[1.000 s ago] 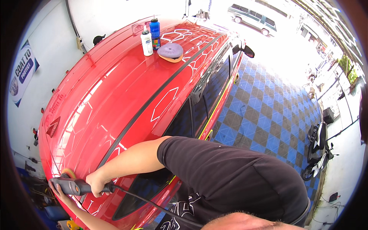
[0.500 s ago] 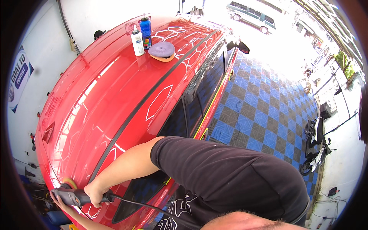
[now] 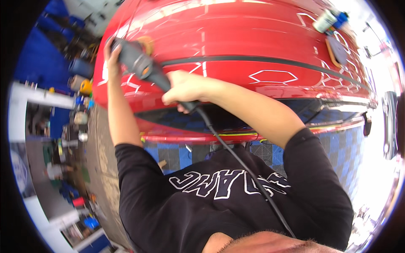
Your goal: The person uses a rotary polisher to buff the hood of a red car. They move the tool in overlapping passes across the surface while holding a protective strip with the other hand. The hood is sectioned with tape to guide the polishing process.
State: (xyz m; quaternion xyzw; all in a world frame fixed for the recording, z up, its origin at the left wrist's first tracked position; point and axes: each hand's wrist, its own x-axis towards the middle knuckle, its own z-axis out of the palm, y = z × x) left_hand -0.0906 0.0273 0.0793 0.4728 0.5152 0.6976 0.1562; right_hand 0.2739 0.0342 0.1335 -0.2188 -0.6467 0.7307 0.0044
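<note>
Both my hands are closed on a black car polisher (image 3: 141, 63) with a small orange mark. My left hand (image 3: 113, 57) wraps round its head end, at the left. My right hand (image 3: 182, 87) grips the rear handle, from which a black power cord (image 3: 236, 158) runs down across my shirt. A yellowish pad (image 3: 147, 44) at the polisher's head is at the glossy red car roof (image 3: 236, 36), near the rear end; motion blurs it, so whether it touches the paint I cannot tell.
On the roof at the right stand a white bottle (image 3: 325, 21) and a blue bottle (image 3: 341, 19), beside a purple-and-orange polishing pad (image 3: 337, 51). A black trim strip (image 3: 261, 60) runs along the roof. Containers, including a yellow jug (image 3: 86, 87), stand at the left. Blue-and-grey tiles (image 3: 333, 145) cover the floor.
My view has swung round, so the car now lies across the top and both arms show fully. Both hands still hold the polisher near the roof's rear.
</note>
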